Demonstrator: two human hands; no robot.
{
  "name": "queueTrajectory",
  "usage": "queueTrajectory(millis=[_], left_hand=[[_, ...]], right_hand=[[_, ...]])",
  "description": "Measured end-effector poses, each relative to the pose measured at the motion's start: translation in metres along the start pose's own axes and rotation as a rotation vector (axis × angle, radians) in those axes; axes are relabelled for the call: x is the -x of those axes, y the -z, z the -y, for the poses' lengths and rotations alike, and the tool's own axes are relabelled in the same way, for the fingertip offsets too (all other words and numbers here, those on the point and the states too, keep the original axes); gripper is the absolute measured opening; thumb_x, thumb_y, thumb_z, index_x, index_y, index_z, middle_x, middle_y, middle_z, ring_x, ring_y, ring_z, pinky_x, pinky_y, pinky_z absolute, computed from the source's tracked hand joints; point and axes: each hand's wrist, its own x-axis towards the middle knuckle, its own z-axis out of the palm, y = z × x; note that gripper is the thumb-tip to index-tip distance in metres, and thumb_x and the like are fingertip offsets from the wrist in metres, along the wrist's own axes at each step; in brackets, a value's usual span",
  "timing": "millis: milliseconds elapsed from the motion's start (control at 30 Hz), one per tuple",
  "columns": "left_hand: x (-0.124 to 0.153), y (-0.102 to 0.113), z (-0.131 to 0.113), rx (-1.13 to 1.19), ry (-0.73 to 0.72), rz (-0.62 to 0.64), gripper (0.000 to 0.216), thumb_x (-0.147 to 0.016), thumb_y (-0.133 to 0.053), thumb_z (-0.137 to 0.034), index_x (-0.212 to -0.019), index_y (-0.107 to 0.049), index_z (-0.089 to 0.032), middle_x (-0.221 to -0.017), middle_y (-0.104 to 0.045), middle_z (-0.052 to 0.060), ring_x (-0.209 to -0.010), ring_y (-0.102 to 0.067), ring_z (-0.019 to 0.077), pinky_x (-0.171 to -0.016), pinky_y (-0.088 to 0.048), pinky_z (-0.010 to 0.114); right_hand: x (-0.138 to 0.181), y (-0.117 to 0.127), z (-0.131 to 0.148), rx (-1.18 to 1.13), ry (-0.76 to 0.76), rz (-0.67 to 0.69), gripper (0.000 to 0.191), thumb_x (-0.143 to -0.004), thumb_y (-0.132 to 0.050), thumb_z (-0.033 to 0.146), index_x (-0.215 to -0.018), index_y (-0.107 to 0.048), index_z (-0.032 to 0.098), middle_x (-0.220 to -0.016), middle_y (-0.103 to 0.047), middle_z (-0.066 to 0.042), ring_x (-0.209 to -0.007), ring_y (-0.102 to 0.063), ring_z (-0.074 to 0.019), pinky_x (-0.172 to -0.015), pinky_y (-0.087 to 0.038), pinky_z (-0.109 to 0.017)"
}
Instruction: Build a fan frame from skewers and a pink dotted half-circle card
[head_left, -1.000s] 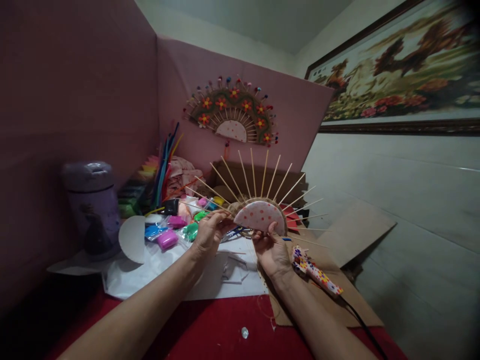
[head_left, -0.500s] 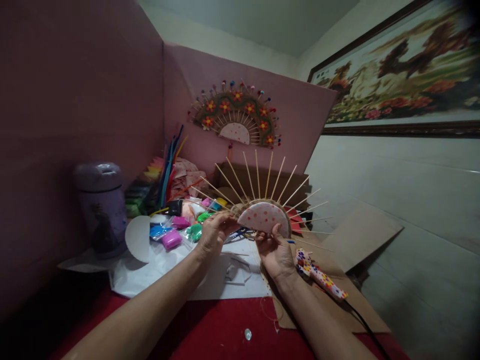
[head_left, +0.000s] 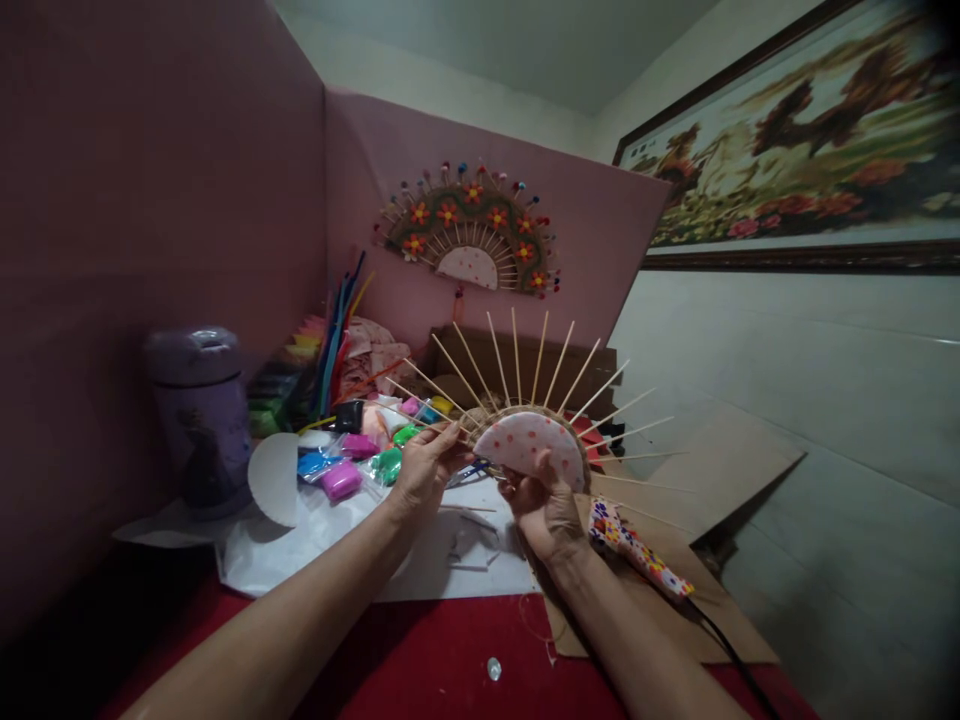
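A half-round craft fan [head_left: 525, 440] is held up over the table, its pale centre covered in red-dotted cloth. Thin wooden sticks [head_left: 538, 358] radiate from its curved edge, which is bordered with brown twine. My right hand [head_left: 551, 505] grips the fan's lower edge from below, thumb on the dotted face. At the fan's left end, my left hand [head_left: 435, 460] is closed, fingers pinched by the twine border and lowest sticks; the exact contact point is partly hidden by the fingers.
A finished fan [head_left: 469, 230] with orange flowers hangs on the pink board. To the left stand a purple canister [head_left: 199, 420], a white scalloped half-disc [head_left: 274, 480] and bagged clay [head_left: 343, 478]. A flower-patterned, corded tool [head_left: 641, 550] lies on cardboard [head_left: 667, 620] at right.
The fan has tilted slightly, its right side and sticks moving a little right and down, with my right hand on it. My left hand stays at nearly the same place.
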Motion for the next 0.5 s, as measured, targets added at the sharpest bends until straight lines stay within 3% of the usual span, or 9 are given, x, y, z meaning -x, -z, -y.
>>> queueTrajectory(millis=[200, 500], left_hand=[[0.005, -0.002, 0.008, -0.028, 0.082, 0.055, 0.016, -0.059, -0.074, -0.019, -0.065, -0.063, -0.011, -0.067, -0.065, 0.004, -0.062, -0.062, 0.0144, -0.06, -0.052, 0.027], [-0.002, 0.005, 0.015, -0.087, 0.15, 0.063, 0.016, -0.059, -0.074, -0.019, -0.066, -0.064, -0.009, -0.063, -0.067, 0.007, -0.058, -0.062, 0.0151, -0.059, -0.052, 0.027]], right_hand=[[0.005, -0.005, -0.003, 0.009, -0.061, 0.044, 0.027, -0.055, -0.08, 0.027, -0.073, -0.062, 0.018, -0.068, -0.067, 0.002, -0.06, -0.058, -0.0105, -0.055, -0.049, -0.022], [-0.001, -0.003, -0.006, -0.04, -0.081, 0.009, 0.03, -0.055, -0.081, 0.03, -0.072, -0.061, 0.015, -0.061, -0.065, 0.001, -0.052, -0.057, -0.0089, -0.051, -0.05, -0.019]])
